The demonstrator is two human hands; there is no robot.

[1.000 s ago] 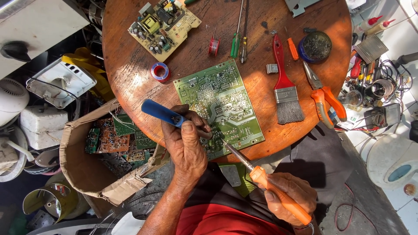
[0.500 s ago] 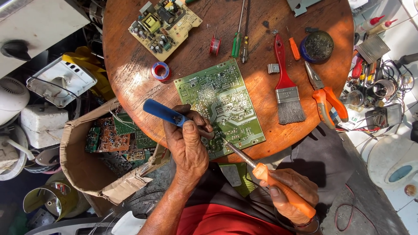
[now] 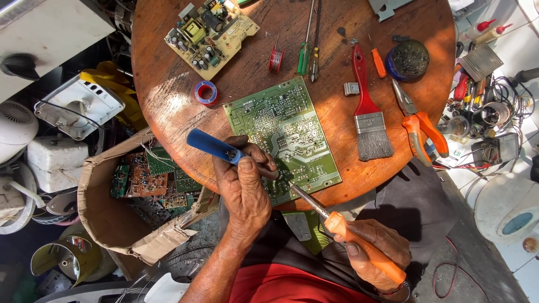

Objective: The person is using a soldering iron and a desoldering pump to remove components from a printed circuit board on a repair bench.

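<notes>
A green circuit board [image 3: 283, 129] lies solder side up near the front edge of a round wooden table [image 3: 168, 106]. My left hand [image 3: 244, 185] grips a blue-handled soldering iron [image 3: 210, 145], its tip pointing at the board's lower part. My right hand [image 3: 373, 252] holds an orange-handled screwdriver [image 3: 359, 244] whose metal shaft reaches up-left to the same spot on the board, close to the iron's tip.
On the table: a second board with components [image 3: 210, 33], red tape roll [image 3: 206, 92], solder spool [image 3: 275, 59], two screwdrivers [image 3: 309, 39], red brush [image 3: 368, 106], orange pliers [image 3: 421, 126], dark round tin [image 3: 408, 59]. A cardboard box of boards [image 3: 140, 185] stands at left.
Both hands shifted slightly; the screwdriver tip and iron tip stay at the board's lower part. Little else differs.
</notes>
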